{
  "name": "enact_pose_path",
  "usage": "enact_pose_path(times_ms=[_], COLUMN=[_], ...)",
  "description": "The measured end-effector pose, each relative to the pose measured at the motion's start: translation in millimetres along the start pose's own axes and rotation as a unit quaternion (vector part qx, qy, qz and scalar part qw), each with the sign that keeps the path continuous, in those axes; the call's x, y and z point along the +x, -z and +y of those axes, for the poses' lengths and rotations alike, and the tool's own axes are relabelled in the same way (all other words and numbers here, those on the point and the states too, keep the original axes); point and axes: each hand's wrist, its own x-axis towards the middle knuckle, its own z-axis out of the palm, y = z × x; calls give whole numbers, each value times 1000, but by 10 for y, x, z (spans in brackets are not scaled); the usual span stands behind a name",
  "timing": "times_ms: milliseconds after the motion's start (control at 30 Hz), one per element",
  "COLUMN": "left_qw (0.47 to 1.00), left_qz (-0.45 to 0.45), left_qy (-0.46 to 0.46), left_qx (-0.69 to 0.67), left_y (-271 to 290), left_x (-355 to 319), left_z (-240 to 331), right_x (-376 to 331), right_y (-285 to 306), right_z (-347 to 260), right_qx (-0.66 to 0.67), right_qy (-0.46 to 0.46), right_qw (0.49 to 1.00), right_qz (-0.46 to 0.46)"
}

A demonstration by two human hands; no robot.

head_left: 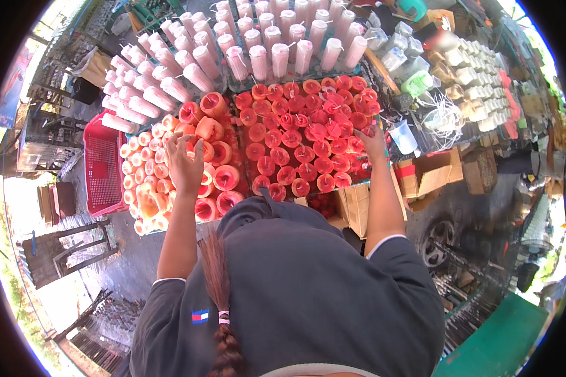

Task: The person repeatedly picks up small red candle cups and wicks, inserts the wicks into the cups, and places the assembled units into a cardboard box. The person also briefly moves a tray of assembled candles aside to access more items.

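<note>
My left hand [185, 164] is over a cluster of orange-red hollow wax cylinders [226, 178], its fingers spread and nothing seen in them. Whether its fingertips touch the cylinders I cannot tell. Across from it, my right hand [373, 142] reaches the right edge of a packed block of round red candles [304, 154], many with wicks standing up. Its fingers are curled in among the red pieces; what they hold, if anything, is too small to make out. Smaller pale-orange cylinders [146, 152] lie left of my left hand.
Rows of tall pale-pink candles [258, 61] stand behind the red ones. A red plastic basket [103, 166] is at the left. On the right are a light-blue cup [403, 137], a tangle of white string [443, 114] and an open cardboard box [439, 171].
</note>
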Motion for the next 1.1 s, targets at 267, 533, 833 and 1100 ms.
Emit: enact_pose_path(times_ms=[267,533,833,1100], left_qw=[997,832,677,707], left_qz=[67,-336,-155,-141], left_qy=[13,158,246,222], left_qx=[-31,-413,-676,-657], left_y=[112,-613,-732,-718], left_x=[-21,-214,-129,-71], left_z=[121,1306,1619,1650], right_x=[-533,-1039,-1117,-1248], right_y=[-110,-431,-738,-754], right_z=[-67,-1608,-2127,-2347], right_qx=[115,47,420,561], right_qy=[73,178,-41,-105], right_qw=[947,982,871,773], right_qz=[290,-33,-253,-277])
